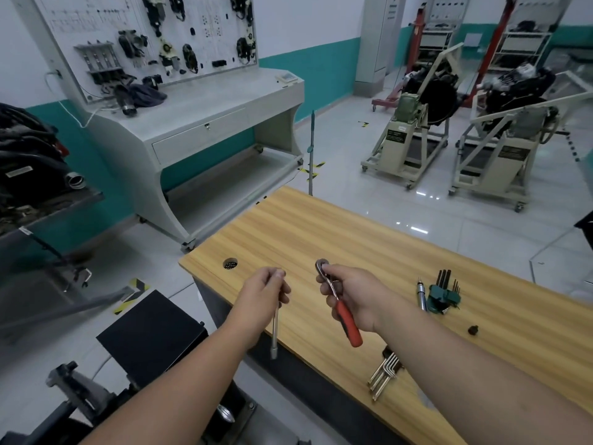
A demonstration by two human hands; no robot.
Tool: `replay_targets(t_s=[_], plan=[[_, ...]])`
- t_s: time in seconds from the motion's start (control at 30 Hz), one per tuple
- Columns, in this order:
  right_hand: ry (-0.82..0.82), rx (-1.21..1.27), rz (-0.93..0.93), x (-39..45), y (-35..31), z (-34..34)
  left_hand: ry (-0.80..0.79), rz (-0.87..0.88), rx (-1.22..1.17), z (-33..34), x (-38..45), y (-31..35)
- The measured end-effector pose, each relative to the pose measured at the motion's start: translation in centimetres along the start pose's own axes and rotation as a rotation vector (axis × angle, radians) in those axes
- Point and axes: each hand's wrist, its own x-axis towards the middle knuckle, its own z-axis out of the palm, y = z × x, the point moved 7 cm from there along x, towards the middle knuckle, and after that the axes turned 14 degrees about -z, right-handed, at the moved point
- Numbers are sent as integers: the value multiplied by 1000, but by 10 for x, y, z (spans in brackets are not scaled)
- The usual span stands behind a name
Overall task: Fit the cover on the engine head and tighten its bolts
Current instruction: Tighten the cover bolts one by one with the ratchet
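Note:
My right hand (354, 298) grips a ratchet wrench (348, 324) with a red and black handle; its round metal head sticks up past my thumb. My left hand (264, 292) pinches the top of a long silver extension bar (275, 332), which hangs down past the table's front edge. Both hands hover over the near left end of a wooden table (321, 229), about a hand's width apart. The engine head and its cover are not in view.
On the table lie a green holder of hex keys (444, 295), a silver driver (421, 293), a loose bundle of silver hex keys (385, 370) and a small black socket (473, 330). A cable hole (230, 263) is at its left end. Black machinery (80, 393) sits lower left. Engine stands (407, 136) fill the back right.

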Motion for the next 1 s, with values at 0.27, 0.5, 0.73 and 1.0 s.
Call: replay_targets(t_s=[0.27, 0.5, 0.73, 1.0], plan=[[373, -42, -52, 26, 54, -47, 11, -313, -156, 15, 50, -23], [410, -356, 1, 81, 111, -64, -48, -441, 51, 65, 107, -78], [396, -550, 72, 149, 156, -78, -48, -391, 269, 100, 176, -118], [433, -537, 70, 178, 168, -97, -52, -355, 462, 129, 212, -130]])
